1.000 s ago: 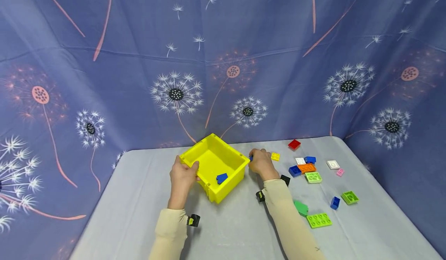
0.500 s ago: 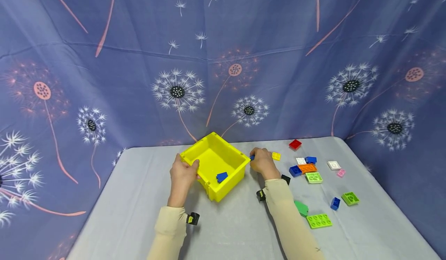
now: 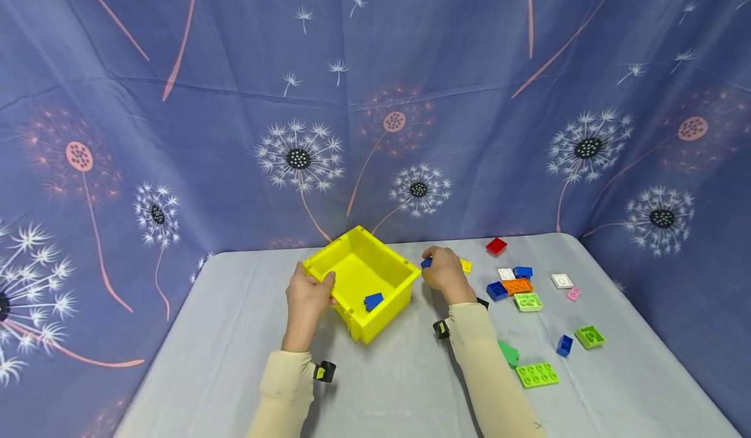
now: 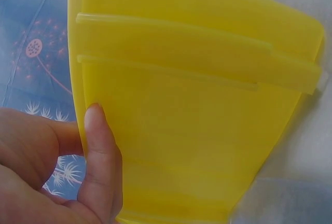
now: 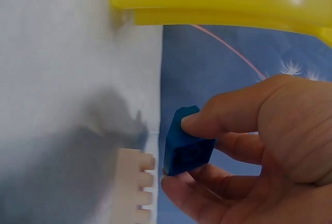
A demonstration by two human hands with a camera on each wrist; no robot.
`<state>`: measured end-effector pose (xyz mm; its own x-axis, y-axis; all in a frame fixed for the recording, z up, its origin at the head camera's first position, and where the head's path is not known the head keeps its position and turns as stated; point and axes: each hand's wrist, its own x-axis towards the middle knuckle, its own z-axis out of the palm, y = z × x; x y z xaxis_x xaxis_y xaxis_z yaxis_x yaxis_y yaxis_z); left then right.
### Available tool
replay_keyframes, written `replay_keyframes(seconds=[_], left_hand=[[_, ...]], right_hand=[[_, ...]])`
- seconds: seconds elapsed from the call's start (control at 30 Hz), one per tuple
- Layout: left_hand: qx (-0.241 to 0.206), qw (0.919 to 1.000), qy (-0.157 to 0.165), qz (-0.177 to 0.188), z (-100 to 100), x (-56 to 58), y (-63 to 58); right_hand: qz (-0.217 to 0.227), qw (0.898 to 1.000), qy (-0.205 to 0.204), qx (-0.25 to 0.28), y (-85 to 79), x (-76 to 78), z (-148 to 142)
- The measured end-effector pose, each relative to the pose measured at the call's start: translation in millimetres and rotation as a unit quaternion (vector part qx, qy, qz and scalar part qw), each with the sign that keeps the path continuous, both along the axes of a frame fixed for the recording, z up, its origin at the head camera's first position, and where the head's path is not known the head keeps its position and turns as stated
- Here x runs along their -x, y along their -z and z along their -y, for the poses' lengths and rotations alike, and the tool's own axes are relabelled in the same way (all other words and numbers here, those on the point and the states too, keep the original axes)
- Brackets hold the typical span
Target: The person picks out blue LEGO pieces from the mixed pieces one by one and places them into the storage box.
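Observation:
My left hand (image 3: pixel 306 301) grips the near-left rim of a yellow box (image 3: pixel 384 324), thumb over the edge. In the left wrist view, a finger (image 4: pixel 101 156) lies against the box's outer wall (image 4: pixel 176 130). A blue building brick (image 3: pixel 373 302) lies inside the box near its front corner. Just right of the box, my right hand (image 3: pixel 444 273) holds another blue brick (image 5: pixel 189 143) between thumb and fingers, with its hollow underside partly showing. A pale studded brick (image 5: pixel 128 187) stands close to that hand in the right wrist view.
Several loose bricks lie on the table's right side, among them orange (image 3: pixel 517 286), red (image 3: pixel 496 246), white (image 3: pixel 561 281), pink (image 3: pixel 574 293), lime (image 3: pixel 538 375) and green (image 3: pixel 509 354). A yellow brick (image 3: pixel 466 266) sits beside my right hand. A dandelion-patterned cloth (image 3: pixel 375 99) hangs behind.
My right hand has shifted slightly right, away from the box, still holding the blue brick and now covering more of the yellow brick. The left hand and the box stay put.

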<state>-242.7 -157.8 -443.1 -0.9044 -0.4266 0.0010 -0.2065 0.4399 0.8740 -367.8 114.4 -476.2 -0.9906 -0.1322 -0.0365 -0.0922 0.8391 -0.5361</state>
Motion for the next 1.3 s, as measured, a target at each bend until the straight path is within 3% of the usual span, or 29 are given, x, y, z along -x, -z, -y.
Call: replay_keyframes(seconds=[0.37, 0.63, 1.1, 1.3], left_hand=[[-0.001, 1.0, -0.007, 0.003, -1, 0.9, 0.2], [0.002, 1.0, -0.008, 0.003, -2, 1.1, 1.2], [-0.004, 0.9999, -0.01, 0.002, 0, 0.8, 0.2], [0.001, 0.9999, -0.011, 0.001, 0, 0.9, 1.7]], right_hand=[[-0.037, 0.998, 0.014, 0.043, -30.9, -11.8, -5], [-0.094, 0.993, 0.013, 0.066, -54.3, -25.3, -8], [-0.133, 0.984, -0.012, 0.121, -83.5, -46.5, 2], [-0.15, 0.979, -0.027, 0.135, -85.9, -55.3, 13]])
